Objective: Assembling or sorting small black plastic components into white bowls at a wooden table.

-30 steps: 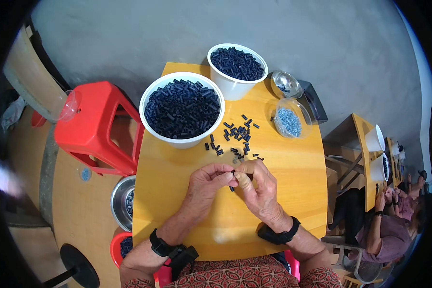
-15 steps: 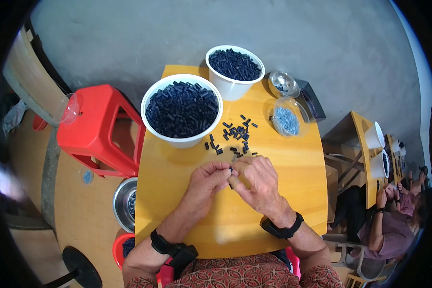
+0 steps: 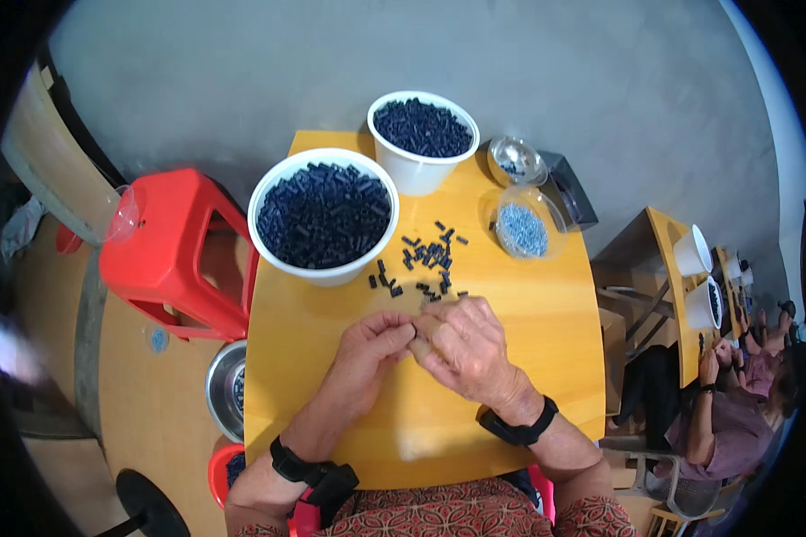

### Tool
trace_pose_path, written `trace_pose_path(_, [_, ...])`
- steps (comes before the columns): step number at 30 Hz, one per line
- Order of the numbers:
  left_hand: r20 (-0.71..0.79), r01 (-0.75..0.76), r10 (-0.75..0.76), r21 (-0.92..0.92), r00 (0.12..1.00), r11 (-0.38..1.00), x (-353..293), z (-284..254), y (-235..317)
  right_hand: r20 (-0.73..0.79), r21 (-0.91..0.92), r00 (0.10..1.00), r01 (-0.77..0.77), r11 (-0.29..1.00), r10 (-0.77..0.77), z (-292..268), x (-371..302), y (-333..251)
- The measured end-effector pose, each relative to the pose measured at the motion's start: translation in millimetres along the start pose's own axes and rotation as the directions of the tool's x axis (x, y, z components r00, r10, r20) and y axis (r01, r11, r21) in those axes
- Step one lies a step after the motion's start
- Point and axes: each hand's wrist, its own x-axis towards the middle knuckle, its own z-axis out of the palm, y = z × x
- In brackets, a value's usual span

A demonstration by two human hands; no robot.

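Black piece (image 3: 413, 331), mostly hidden: our left grip (image 3: 365, 356) pinches it between thumb and forefinger. Our right grip (image 3: 471, 349) curls against those fingertips; whether it holds anything, we can't tell. Change: our right fingers now fold over, covering more of the piece than half a second ago, so we judge it's being worked two-handed. Just beyond, loose black pieces (image 3: 433, 255) lie scattered on the yellow wooden surface (image 3: 537, 340). Farther out we get a near white bucket (image 3: 336, 277) and a far white bucket (image 3: 418, 177), both heaped with black pieces; clear tub (image 3: 556, 229) of blue-grey bits to our right.
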Motion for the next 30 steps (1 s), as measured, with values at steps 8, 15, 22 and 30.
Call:
trace_pose_path(8, [0.007, 0.037, -0.039, 0.21, 0.999, 0.977, -3, 1, 12, 0.065, 0.088, 0.998, 0.002, 0.996, -0.008, -5, 0, 4])
trace_pose_path(15, [0.023, 0.037, -0.04, 0.146, 0.999, 0.989, -2, 2, 13, 0.045, 0.111, 0.999, -0.005, 0.994, 0.0, -4, 3, 7])
trace_pose_path(22, [0.057, -0.044, 0.03, 0.258, 0.998, 0.965, 3, -9, 14, 0.263, 0.384, 0.963, -0.165, 0.909, 0.064, -16, 21, 23])
trace_pose_path(30, [0.001, -0.191, 0.203, 0.348, 0.979, 0.918, 10, -13, 11, 0.333, 0.082, 0.876, -0.394, 0.916, 0.347, 10, 73, 94])
